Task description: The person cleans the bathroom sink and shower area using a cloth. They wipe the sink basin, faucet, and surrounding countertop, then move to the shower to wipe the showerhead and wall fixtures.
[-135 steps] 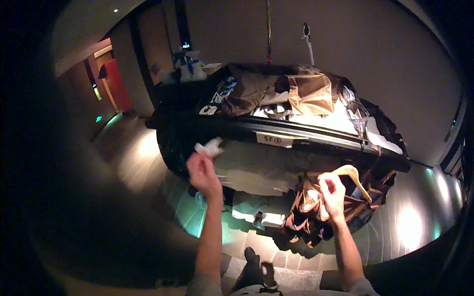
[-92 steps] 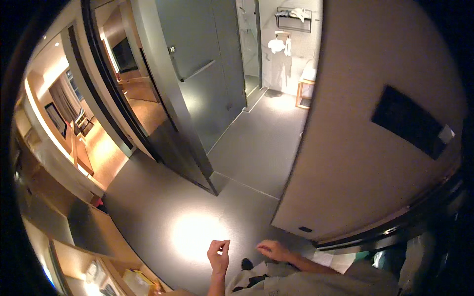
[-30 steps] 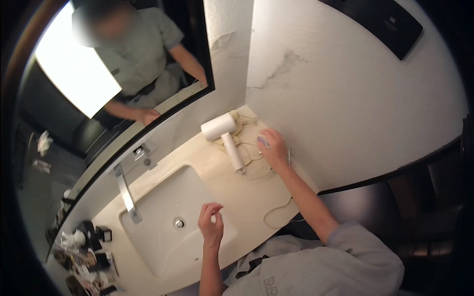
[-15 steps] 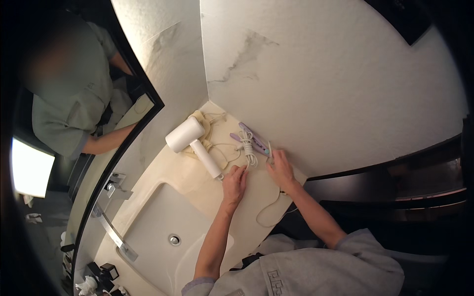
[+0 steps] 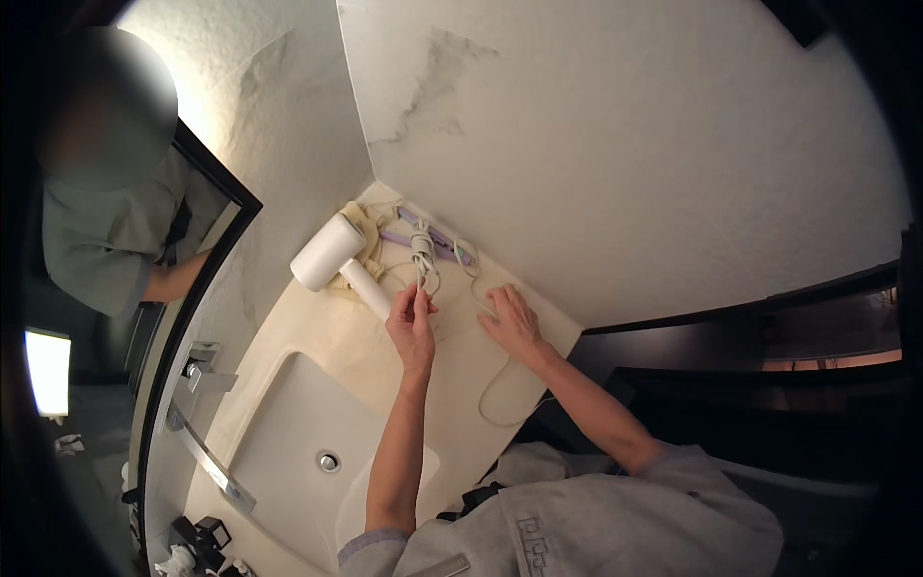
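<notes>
A purple hair straightener [image 5: 392, 237] lies at the far corner of the counter, its grey-white cord [image 5: 423, 248] wound in a bundle across it. My left hand [image 5: 411, 330] pinches the cord at the lower end of this bundle, by the handle of a white hair dryer [image 5: 329, 252]. To the right, my right hand [image 5: 512, 322] is over the counter with its fingers apart. A loose run of cord [image 5: 484, 404] passes by its fingertips and loops down toward the counter's front edge.
A sink basin [image 5: 264, 438] with a chrome faucet [image 5: 207, 375] is set in the pale counter. Cream cloth and cord lie partly behind the dryer. A marbled wall [image 5: 635, 173] bounds the far side; a black-framed mirror [image 5: 216, 264] stands left. Small dark items [image 5: 197, 539] sit at lower left.
The straightener has shifted toward the dryer, away from my right hand. My right hand has let go near the straightener's end and its fingers have spread. My left hand stays at the cord.
</notes>
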`<action>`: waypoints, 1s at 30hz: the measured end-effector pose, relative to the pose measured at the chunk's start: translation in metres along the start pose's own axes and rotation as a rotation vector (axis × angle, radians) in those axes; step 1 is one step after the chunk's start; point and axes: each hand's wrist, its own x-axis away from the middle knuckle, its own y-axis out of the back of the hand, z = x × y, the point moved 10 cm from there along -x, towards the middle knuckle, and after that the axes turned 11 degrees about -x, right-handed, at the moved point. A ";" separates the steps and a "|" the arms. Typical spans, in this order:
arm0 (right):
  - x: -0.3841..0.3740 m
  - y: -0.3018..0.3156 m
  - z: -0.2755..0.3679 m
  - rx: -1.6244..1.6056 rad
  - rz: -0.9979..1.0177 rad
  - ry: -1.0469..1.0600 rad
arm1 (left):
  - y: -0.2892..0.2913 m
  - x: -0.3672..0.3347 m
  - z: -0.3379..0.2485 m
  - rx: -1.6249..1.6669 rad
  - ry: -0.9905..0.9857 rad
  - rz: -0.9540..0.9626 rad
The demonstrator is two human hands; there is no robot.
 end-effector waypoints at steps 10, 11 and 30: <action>0.006 0.176 0.076 -0.993 0.236 -0.311 | 0.018 0.005 -0.020 -0.339 -0.113 -0.122; 0.005 0.187 0.091 -1.007 0.257 -0.257 | 0.010 0.013 -0.046 -0.479 -0.301 -0.130; 0.010 0.166 0.150 -0.776 0.071 0.189 | -0.121 0.191 -0.097 -0.056 0.110 1.322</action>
